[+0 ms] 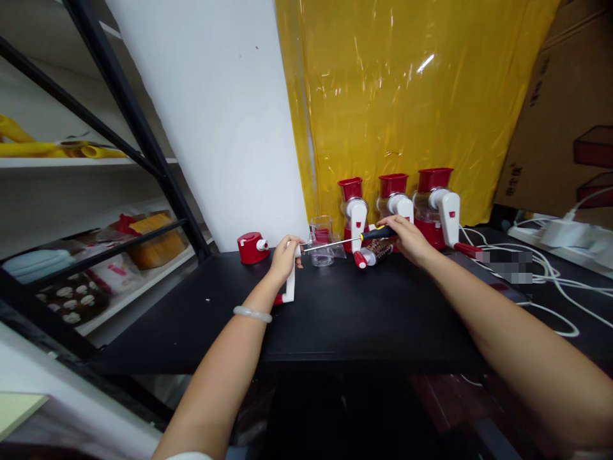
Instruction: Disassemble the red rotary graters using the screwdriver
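Observation:
My left hand (285,257) is closed around the top of a white crank handle (290,286), whose red grip points left near the table. In my right hand (405,236) is a screwdriver (376,233) with a black and yellow handle. Its long shaft runs left, and the tip meets the crank's hub at my left fingers; the exact contact is hidden. Behind the shaft stands a clear plastic housing (322,257). A metal grater drum (380,252) lies under the screwdriver handle. Left of my hands sits a red round base (253,248) with a white knob.
Three red and white rotary graters (352,211) stand along the back of the black table (325,326). White cables (546,268) and a power strip (565,236) lie at the right. A metal-framed shelf (163,172) borders the left side, and a cardboard box (550,121) stands back right.

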A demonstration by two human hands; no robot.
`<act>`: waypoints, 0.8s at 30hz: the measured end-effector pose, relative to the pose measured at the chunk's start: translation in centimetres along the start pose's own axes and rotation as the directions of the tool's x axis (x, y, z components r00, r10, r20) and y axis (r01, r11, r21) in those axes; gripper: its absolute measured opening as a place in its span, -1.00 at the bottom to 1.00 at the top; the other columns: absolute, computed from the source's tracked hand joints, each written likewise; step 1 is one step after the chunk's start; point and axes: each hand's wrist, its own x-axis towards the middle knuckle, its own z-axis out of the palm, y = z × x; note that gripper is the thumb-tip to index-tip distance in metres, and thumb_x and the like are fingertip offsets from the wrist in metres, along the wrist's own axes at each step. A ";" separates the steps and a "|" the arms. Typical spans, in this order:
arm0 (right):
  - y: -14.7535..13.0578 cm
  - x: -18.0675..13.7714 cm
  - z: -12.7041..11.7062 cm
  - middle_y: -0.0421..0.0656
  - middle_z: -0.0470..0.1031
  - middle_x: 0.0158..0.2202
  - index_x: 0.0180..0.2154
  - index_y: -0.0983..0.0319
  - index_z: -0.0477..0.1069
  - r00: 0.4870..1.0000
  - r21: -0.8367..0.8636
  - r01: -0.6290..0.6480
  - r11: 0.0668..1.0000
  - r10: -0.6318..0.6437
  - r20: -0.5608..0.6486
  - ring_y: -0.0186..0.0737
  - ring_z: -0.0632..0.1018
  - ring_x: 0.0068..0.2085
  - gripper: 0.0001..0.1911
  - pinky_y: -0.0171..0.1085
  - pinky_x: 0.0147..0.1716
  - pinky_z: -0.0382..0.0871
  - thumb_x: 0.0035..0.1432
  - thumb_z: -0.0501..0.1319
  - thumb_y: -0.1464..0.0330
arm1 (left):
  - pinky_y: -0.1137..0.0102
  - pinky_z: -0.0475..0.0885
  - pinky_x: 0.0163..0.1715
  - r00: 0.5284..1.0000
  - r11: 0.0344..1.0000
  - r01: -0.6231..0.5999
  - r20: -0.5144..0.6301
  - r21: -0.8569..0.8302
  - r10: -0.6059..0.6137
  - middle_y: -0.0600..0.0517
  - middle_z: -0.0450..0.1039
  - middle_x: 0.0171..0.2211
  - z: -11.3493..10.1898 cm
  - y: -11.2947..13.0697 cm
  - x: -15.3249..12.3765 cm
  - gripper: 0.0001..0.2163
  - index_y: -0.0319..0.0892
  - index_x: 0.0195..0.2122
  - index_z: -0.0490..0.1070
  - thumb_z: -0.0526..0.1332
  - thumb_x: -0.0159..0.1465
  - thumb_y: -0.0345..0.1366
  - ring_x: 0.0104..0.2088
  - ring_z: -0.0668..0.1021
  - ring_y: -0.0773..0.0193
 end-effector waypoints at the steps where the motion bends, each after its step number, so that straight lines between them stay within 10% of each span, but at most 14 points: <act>1: 0.2 0.1 0.0 -0.16 0.51 -0.35 -0.36 0.13 0.43 1.000 -0.078 0.007 0.997 -0.009 -0.017 -0.16 0.54 -0.31 -0.56 -0.17 -0.32 0.46 0.01 0.28 -0.10 | 0.50 0.32 -0.76 1.000 1.000 -0.012 -0.007 0.024 0.012 0.14 0.34 -0.51 -0.1 -0.1 0.1 -0.84 -0.18 -0.34 0.37 0.15 0.22 -0.20 -0.71 0.35 0.44; 8: 1.1 0.4 -0.3 -0.28 0.33 -0.70 -0.41 0.13 0.36 0.999 -0.275 0.026 0.961 -0.012 0.051 -0.31 0.30 -0.67 -0.46 -0.27 -0.65 0.13 0.02 0.19 -0.22 | 0.49 0.35 -0.75 0.997 0.992 -0.050 -0.051 0.116 0.056 0.14 0.35 -0.52 -0.5 -0.2 0.2 -0.84 -0.18 -0.33 0.37 0.15 0.22 -0.19 -0.71 0.36 0.43; 24: 0.8 0.0 0.3 -0.22 0.47 -0.30 -0.25 0.13 0.41 0.998 0.069 -0.039 0.997 0.035 0.054 -0.33 0.47 -0.38 -0.54 -0.30 -0.44 0.42 -0.14 0.44 0.05 | 0.49 0.34 -0.75 0.999 1.000 0.003 -0.042 -0.015 -0.004 0.15 0.33 -0.53 -0.3 0.4 0.1 -0.84 -0.18 -0.34 0.37 0.15 0.21 -0.19 -0.71 0.34 0.43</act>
